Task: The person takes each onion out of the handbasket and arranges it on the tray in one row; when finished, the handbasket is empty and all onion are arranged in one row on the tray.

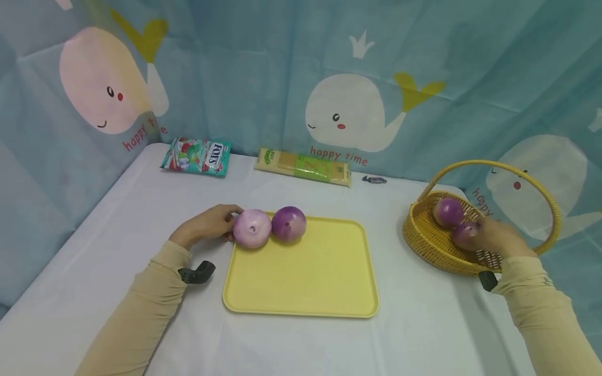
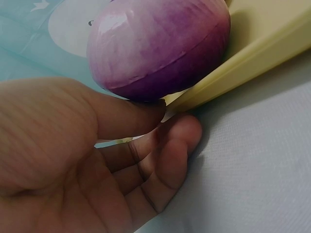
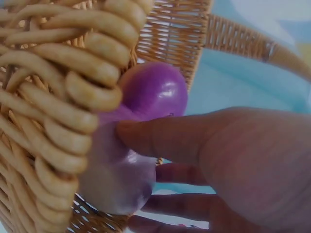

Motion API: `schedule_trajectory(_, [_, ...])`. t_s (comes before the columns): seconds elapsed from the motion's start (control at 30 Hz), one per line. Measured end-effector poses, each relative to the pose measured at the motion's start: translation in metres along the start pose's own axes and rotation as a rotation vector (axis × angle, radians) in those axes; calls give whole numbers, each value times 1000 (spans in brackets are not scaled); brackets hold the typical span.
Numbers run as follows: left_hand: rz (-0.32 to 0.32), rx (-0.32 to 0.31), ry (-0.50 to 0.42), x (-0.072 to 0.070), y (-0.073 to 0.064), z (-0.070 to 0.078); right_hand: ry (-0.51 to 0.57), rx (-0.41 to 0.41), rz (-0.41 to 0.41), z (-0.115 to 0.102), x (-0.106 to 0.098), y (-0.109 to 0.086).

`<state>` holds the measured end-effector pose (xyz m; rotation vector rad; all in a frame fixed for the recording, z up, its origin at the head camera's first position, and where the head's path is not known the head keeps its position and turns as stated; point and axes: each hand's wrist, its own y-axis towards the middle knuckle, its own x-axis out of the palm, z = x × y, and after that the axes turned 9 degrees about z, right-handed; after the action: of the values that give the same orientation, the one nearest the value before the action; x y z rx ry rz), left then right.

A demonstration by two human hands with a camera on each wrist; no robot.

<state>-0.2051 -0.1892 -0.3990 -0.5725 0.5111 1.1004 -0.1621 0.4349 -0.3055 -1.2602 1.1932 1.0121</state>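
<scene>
In the head view my left hand is at the far left corner of a yellow tray. Its thumb and curled fingers meet at the tray's rim in the left wrist view, pinching it just below a pale purple onion. Beside that one on the tray sits a darker purple onion. My right hand reaches into a wicker basket and grips a purple onion, thumb on its near side and fingers around the far side. Another purple onion lies against it in the basket.
Along the back of the white table lie a green candy bag, a long yellow noodle packet and a small dark wrapped candy. The basket's tall handle arches over its opening. A blue whale-print curtain hangs behind.
</scene>
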Motion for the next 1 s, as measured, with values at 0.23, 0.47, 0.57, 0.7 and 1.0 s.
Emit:
schedule_trajectory(0.23, [-2,-11,13,-1,1,1,39,9,0,-5,0,-2])
schedule_trajectory(0.47, [0,1,11,0,0,1,70,7,41,-11,8,-4])
schedule_trajectory(0.57, [-4,4,14,0,0,1,94,-8,107,-11,6,-8])
schedule_trajectory(0.7, [-8,0,21,0,2,1,116,-65,278,-26,-9,-18])
schedule_trajectory(1.0, [-6,-6,16,-1,2,-1,187,-252,382,-113,-19,-30])
